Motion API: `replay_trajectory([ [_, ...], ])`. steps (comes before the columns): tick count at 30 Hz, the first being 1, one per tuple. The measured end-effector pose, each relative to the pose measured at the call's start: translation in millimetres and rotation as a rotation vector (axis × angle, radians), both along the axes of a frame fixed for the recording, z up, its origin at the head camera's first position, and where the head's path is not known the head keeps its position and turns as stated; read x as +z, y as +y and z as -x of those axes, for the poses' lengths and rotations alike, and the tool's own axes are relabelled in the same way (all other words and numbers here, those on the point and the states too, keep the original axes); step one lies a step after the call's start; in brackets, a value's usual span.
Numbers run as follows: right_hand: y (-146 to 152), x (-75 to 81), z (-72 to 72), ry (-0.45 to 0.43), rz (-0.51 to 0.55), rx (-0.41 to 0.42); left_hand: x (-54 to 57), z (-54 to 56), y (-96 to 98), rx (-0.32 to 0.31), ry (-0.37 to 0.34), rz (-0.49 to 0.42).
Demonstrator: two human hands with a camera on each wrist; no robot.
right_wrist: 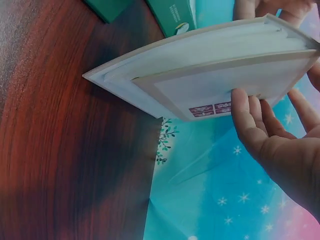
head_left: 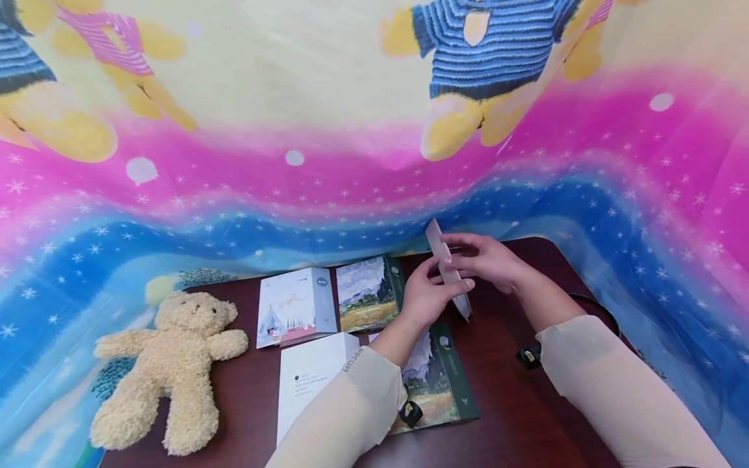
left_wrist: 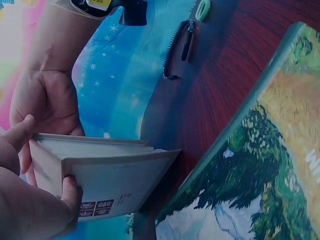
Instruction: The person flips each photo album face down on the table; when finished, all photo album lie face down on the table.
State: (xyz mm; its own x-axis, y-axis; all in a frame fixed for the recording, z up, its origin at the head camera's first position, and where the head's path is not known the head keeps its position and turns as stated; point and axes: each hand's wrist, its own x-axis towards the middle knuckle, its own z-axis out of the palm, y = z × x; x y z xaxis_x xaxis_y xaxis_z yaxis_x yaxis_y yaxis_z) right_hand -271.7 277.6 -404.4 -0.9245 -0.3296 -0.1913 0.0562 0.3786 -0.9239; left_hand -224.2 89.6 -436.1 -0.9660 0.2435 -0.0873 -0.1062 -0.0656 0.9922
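A thin pale book (head_left: 447, 270) stands on edge, tilted, between both hands above the right part of the table. My left hand (head_left: 426, 292) grips it from the left, its thumb on the cover (left_wrist: 120, 187) that bears dark red square characters. From the right, my right hand (head_left: 488, 260) holds the book; in the right wrist view its fingers (right_wrist: 242, 112) lie against a cover with similar red characters. The covers stand slightly apart, with white pages (right_wrist: 210, 52) showing between them. Below the left hand lies a book with a landscape painting and green spine (head_left: 430, 383).
A second painting book (head_left: 368, 292) and a white-and-pink illustrated book (head_left: 292, 305) lie at the back. A white book with small text (head_left: 310, 377) lies in front, partly behind the left sleeve. A teddy bear (head_left: 175, 370) lies at left. A coiled black cord (left_wrist: 175, 50) is at right.
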Motion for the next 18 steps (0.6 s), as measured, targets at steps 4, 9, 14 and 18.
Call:
replay_trajectory([
  [4,2.5,0.3,-3.0,0.024,-0.031,-0.009,-2.2,-0.6,3.8,0.000,0.004,-0.005],
  [9,6.1,0.6,-4.4,0.028,-0.016,-0.040,-1.7,-1.4,5.9,0.006,-0.006,0.029],
  [14,10.1,-1.3,-6.4,0.024,0.026,-0.085,-2.8,-0.9,8.0,-0.004,-0.014,0.040],
  [18,12.3,-2.8,-7.3,0.029,0.059,-0.109,-3.9,0.2,8.4,-0.021,-0.030,0.017],
])
